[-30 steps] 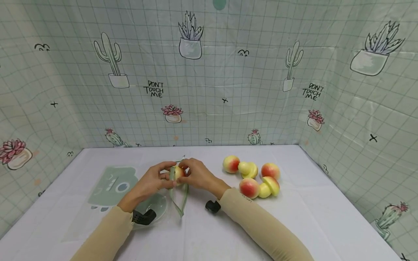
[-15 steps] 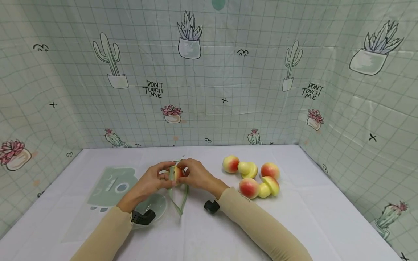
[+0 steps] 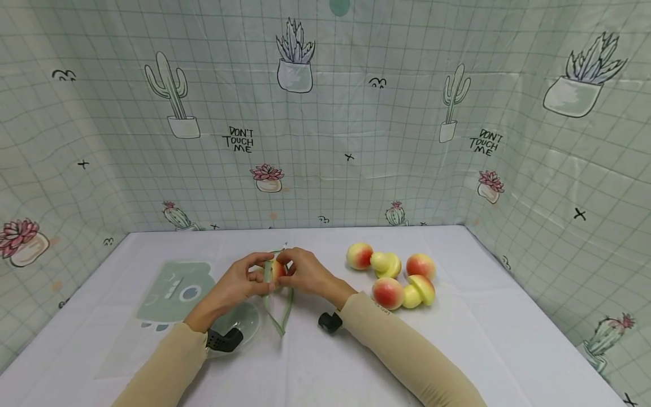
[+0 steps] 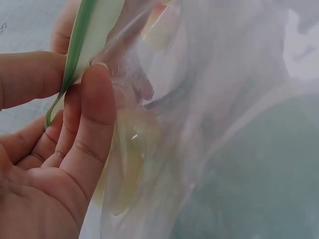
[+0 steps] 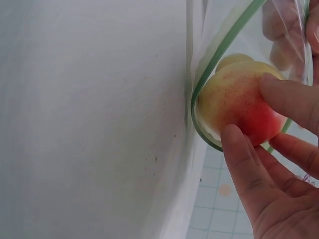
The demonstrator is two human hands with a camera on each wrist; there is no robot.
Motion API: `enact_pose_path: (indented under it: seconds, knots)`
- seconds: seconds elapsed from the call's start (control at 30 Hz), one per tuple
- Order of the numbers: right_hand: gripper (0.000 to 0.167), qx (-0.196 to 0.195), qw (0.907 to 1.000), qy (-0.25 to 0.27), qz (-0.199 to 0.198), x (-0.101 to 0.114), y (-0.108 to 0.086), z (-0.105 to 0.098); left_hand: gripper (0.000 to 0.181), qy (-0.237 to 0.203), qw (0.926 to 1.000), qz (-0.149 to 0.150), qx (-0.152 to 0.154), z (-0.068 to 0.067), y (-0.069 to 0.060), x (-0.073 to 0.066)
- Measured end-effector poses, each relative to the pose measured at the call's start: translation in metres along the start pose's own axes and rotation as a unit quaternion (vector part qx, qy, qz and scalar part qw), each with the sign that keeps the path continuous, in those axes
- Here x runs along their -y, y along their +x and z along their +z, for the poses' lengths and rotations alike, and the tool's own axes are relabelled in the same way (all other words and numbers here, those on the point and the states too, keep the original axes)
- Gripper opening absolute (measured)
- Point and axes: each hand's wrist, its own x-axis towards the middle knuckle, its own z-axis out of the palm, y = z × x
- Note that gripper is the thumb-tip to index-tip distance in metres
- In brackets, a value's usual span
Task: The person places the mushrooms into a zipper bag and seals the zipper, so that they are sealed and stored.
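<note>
A peach [image 5: 239, 99], yellow blushing to red with fine dark speckles, sits in the green-rimmed mouth of a clear bag [image 3: 175, 294] towards the table's [image 3: 488, 339] far edge; the right hand [image 3: 309, 274] grips it, the left hand [image 3: 236, 284] pinches the rim.

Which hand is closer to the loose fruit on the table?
Right: the right hand is left of the loose fruit; the left hand is farther left, beyond it.

There is 1 clear bag [image 4: 209, 109] and 1 peach [image 5: 237, 97] at its mouth. The tabletop [image 3: 488, 322] has 3 round peaches [image 3: 389, 293] and maybe 4 yellow fruits [image 3: 391, 265], bunched up close.
</note>
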Motion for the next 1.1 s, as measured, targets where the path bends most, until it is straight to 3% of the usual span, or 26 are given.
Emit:
enact_pose_path:
  seconds: [0.57, 0.77, 1.1]
  knots:
    - [0.038, 0.005, 0.9999, 0.010, -0.005, -0.002, 0.002, 0.002, 0.069, 0.007, 1.0000, 0.003, -0.002, 0.000, -0.001, -0.003]
    - [0.042, 0.004, 0.9999, -0.016, -0.003, 0.001, 0.002, 0.000, 0.067, 0.004, 1.0000, 0.003, -0.001, -0.001, 0.000, -0.002]
    - [0.044, -0.012, 0.9998, -0.017, -0.008, 0.004, -0.007, -0.012, 0.067, 0.003, 0.9997, -0.019, -0.013, -0.003, 0.001, 0.003]
